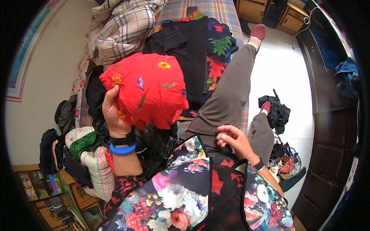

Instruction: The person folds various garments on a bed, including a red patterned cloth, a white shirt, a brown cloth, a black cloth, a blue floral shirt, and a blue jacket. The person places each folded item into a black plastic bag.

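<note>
My left hand (114,112) grips a bundled red cloth (150,89) printed with yellow and purple flowers. The thumb presses on its near left side; the other fingers are mostly hidden behind it. Over my thigh, my right hand (232,138) hangs with bent fingers and nothing in it. Beyond the red cloth, dark folded fabric (192,66) lies on the bed next to a garment with a bright leaf print (218,43). Black plastic-like material (157,144) lies under my left forearm.
A checked quilt (124,31) is heaped at the back left of the plaid bed (214,8). Rolled bedding (98,164) and a shelf unit (43,199) stand at lower left. On the right floor are a black cloth heap (279,112) and a container of mixed fabrics (286,161).
</note>
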`<state>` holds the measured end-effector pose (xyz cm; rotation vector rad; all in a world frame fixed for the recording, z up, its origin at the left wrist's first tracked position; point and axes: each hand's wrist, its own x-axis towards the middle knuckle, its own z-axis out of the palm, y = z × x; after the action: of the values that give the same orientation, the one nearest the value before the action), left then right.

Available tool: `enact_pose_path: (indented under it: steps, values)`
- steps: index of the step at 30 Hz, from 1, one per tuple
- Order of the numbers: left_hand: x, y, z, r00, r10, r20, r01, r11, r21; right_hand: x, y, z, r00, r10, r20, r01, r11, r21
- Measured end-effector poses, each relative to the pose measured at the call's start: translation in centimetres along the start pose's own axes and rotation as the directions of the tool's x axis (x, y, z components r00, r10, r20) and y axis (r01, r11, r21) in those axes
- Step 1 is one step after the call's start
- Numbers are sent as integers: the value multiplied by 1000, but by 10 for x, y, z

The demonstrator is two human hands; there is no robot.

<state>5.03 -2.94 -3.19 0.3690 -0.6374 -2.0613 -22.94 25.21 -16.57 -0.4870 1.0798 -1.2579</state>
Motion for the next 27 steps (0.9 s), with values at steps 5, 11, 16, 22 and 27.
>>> enact_pose_path:
  steps: [5, 11, 16, 22, 27]
  values:
    - [-6, -23, 42, 972, -150, 182, 154, 988, -10, 5, -55, 26, 931, -349, 109, 365, 906, -216]
    - [-2, -78, 83, 848, -396, 353, 428, 904, -14, -28, -116, 52, 870, -463, 170, 491, 846, -208]
    - [-22, -112, 95, 829, -468, 307, 429, 883, 189, -46, -105, 66, 710, -686, -160, 635, 721, -276]
    - [-53, -118, 103, 882, -408, 237, 283, 860, 425, -64, -103, 55, 807, -570, -153, 520, 810, -271]
    - [-58, -114, 102, 832, -323, 451, -355, 314, 880, -73, -113, 61, 752, -658, 30, 605, 672, -428]
